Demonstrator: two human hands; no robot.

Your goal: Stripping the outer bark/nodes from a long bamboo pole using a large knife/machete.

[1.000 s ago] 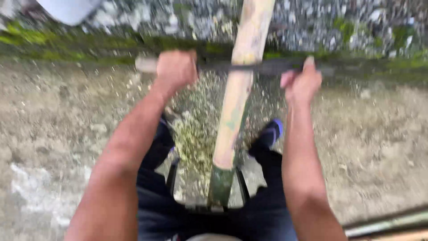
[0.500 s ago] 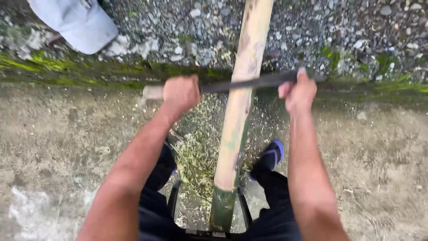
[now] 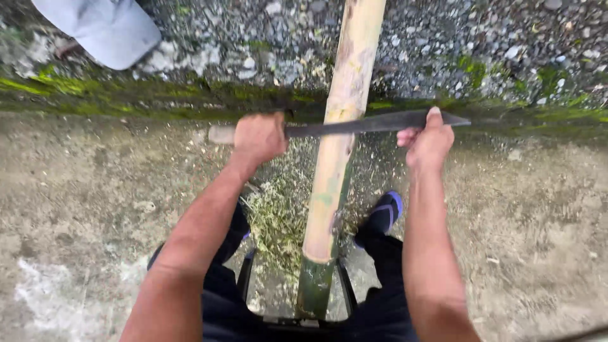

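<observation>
Both hands, the left hand point(image 3: 258, 137) fisted on the handle and the right hand point(image 3: 429, 140) pinching the tip, hold the long knife point(image 3: 354, 124) crosswise on the bamboo pole point(image 3: 335, 152) so its edge scrapes evenly.

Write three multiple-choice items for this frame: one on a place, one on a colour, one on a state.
1. Where does the long blade lie?
A. Across the bamboo pole
B. Flat on the concrete
C. Beside the pale cap

2. What colour is the pole's near end?
A. Red
B. Green
C. Black

3. How is the blade held?
A. One hand only
B. Left hand on the handle, right hand near the tip
C. By no hand

Answers:
1 A, the blade crosses the pole between the two hands.
2 B, the bark there is green below the pale scraped length.
3 B, both hands grip it, one on each side of the pole.
</observation>
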